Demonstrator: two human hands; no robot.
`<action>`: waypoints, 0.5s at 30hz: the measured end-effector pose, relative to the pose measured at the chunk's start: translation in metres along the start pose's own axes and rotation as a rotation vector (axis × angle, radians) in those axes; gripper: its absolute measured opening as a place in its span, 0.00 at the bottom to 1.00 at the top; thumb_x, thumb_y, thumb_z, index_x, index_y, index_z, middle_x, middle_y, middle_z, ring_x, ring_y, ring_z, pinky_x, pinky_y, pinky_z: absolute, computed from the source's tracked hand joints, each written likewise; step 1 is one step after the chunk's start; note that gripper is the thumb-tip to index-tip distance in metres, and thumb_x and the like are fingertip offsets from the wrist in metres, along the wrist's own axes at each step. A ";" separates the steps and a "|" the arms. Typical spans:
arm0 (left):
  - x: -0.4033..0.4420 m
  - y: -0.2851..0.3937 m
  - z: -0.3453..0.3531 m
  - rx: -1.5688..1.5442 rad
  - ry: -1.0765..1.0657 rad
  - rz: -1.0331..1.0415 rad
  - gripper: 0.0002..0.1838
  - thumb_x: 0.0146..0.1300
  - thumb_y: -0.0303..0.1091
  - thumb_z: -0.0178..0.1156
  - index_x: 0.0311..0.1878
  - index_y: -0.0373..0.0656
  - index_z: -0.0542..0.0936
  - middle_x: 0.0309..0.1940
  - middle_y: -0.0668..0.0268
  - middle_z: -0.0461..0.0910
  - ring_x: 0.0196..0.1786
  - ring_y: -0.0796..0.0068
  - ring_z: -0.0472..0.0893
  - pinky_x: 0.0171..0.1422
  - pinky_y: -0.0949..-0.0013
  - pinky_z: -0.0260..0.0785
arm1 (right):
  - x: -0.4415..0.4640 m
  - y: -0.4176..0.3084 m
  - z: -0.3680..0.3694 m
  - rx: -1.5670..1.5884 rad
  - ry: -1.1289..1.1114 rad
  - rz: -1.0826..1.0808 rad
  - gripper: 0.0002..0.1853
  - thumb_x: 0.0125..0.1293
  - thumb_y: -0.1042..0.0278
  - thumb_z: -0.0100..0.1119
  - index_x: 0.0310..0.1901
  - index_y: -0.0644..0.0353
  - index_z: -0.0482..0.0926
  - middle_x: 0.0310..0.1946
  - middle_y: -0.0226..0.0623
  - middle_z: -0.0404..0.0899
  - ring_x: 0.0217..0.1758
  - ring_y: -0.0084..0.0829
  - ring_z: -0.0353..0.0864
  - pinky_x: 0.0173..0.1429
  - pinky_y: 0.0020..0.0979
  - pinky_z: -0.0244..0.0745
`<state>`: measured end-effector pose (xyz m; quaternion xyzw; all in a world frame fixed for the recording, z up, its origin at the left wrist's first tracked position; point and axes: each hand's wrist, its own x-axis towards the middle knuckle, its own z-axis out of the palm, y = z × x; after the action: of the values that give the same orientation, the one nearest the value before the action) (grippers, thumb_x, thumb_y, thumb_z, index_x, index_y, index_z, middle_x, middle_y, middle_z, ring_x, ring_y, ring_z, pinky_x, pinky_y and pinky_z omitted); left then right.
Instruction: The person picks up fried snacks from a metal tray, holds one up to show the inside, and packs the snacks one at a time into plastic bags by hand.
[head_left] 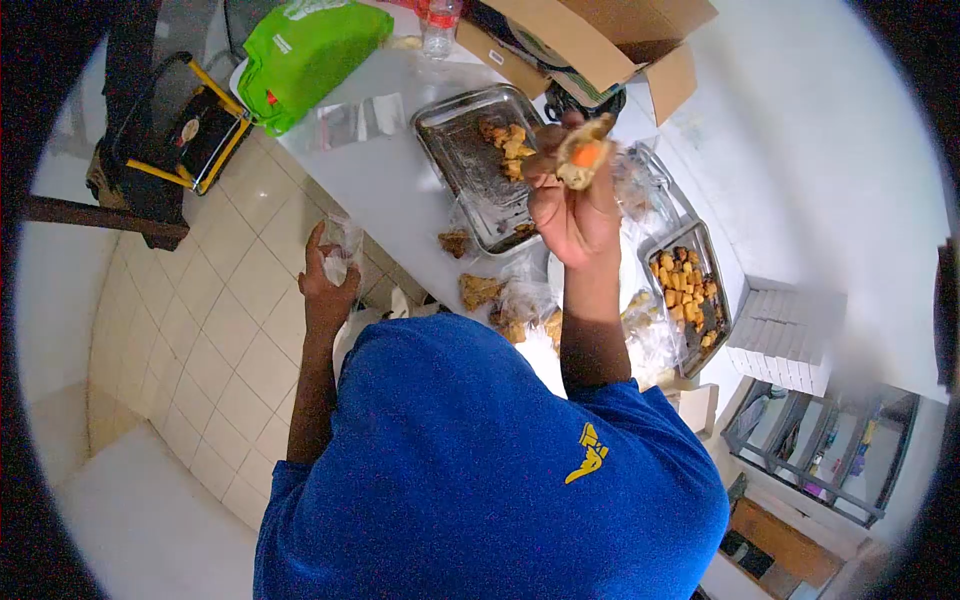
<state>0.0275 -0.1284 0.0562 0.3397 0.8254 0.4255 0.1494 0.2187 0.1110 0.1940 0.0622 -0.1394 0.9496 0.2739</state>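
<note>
My right hand [575, 222] is raised above the table, its fingers closed around a broken piece of pastry [583, 163] with a pale crust and an orange filling. Beneath it lies a dark metal baking tray [455, 165] with a few browned pastry pieces [508, 145] at its right side. Off the table's near edge, over the tiled floor, my left hand [328, 280] grips a small clear plastic bag [345, 245]. The bag's contents, if any, cannot be made out.
A second tray [718, 285] holds several small golden pastries [683, 290]. Clear plastic bags [530, 300] and loose pastry lie near my body. A green bag [305, 55], a bottle [440, 28] and a cardboard box [600, 45] stand at the back. White boxes [785, 335] are stacked right.
</note>
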 end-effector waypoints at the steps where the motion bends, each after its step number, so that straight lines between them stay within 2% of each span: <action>1: 0.000 0.001 0.000 -0.006 -0.004 -0.005 0.41 0.50 0.28 0.62 0.68 0.56 0.56 0.45 0.65 0.76 0.50 0.66 0.76 0.63 0.41 0.48 | 0.002 0.000 0.000 -0.048 0.020 0.030 0.19 0.66 0.57 0.51 0.55 0.57 0.67 0.45 0.35 0.72 0.45 0.30 0.73 0.46 0.28 0.81; 2: 0.000 0.002 0.000 -0.012 -0.008 -0.011 0.41 0.50 0.28 0.62 0.68 0.56 0.56 0.45 0.65 0.76 0.50 0.65 0.76 0.63 0.41 0.48 | 0.005 0.001 0.001 -0.095 0.040 0.060 0.20 0.68 0.56 0.48 0.56 0.58 0.66 0.45 0.36 0.71 0.44 0.31 0.74 0.44 0.27 0.82; 3: 0.000 0.003 0.000 -0.016 -0.012 -0.019 0.41 0.51 0.28 0.62 0.68 0.56 0.56 0.45 0.65 0.76 0.50 0.65 0.76 0.63 0.41 0.48 | 0.004 0.004 0.004 -0.152 0.129 0.032 0.12 0.70 0.62 0.46 0.51 0.56 0.69 0.45 0.37 0.75 0.45 0.30 0.78 0.40 0.21 0.82; 6: 0.000 0.004 -0.001 0.008 0.024 0.030 0.41 0.50 0.28 0.62 0.68 0.57 0.56 0.44 0.65 0.77 0.49 0.66 0.76 0.62 0.43 0.51 | 0.004 0.010 0.002 -0.123 0.340 -0.009 0.14 0.70 0.62 0.46 0.54 0.58 0.67 0.48 0.38 0.74 0.46 0.33 0.78 0.44 0.24 0.82; 9: 0.000 0.001 0.000 0.008 0.005 -0.015 0.40 0.50 0.29 0.62 0.68 0.55 0.57 0.43 0.65 0.77 0.48 0.66 0.76 0.61 0.48 0.54 | -0.002 0.007 -0.006 -0.067 0.212 -0.012 0.22 0.69 0.61 0.47 0.61 0.61 0.61 0.59 0.48 0.64 0.55 0.39 0.73 0.53 0.29 0.80; 12: 0.000 0.000 0.000 -0.001 0.026 0.041 0.40 0.50 0.29 0.62 0.67 0.53 0.57 0.43 0.65 0.77 0.48 0.66 0.77 0.59 0.52 0.56 | -0.004 0.008 -0.001 -0.026 0.061 0.001 0.25 0.66 0.68 0.53 0.63 0.59 0.59 0.59 0.47 0.63 0.57 0.42 0.71 0.55 0.32 0.78; 15: 0.002 0.002 0.001 0.035 0.029 0.023 0.39 0.50 0.29 0.62 0.67 0.52 0.58 0.42 0.65 0.77 0.48 0.66 0.77 0.58 0.52 0.56 | -0.005 0.006 0.010 -0.104 0.012 0.003 0.30 0.61 0.72 0.59 0.63 0.56 0.58 0.58 0.44 0.62 0.56 0.43 0.70 0.54 0.33 0.79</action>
<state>0.0272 -0.1257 0.0574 0.3454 0.8308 0.4177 0.1265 0.2199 0.1005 0.2013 0.0419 -0.1872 0.9418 0.2761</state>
